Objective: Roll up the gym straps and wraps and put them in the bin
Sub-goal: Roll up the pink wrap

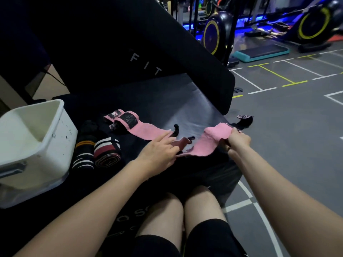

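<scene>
A long pink wrap lies across the black padded bench. My right hand pinches its right part, lifted a little off the bench. My left hand rests on the wrap's middle, fingers over a dark red strap piece. A second pink wrap with black patches lies further back on the left. Two rolled wraps stand beside the bin: a black one with white and orange stripes and a dark red, white and black one. The white plastic bin sits at the left, nothing visible inside.
The bench's upright black back pad rises behind. A grey gym floor with painted lines drops off to the right. Exercise bikes and a teal step platform stand far back. My knees are at the bench's near edge.
</scene>
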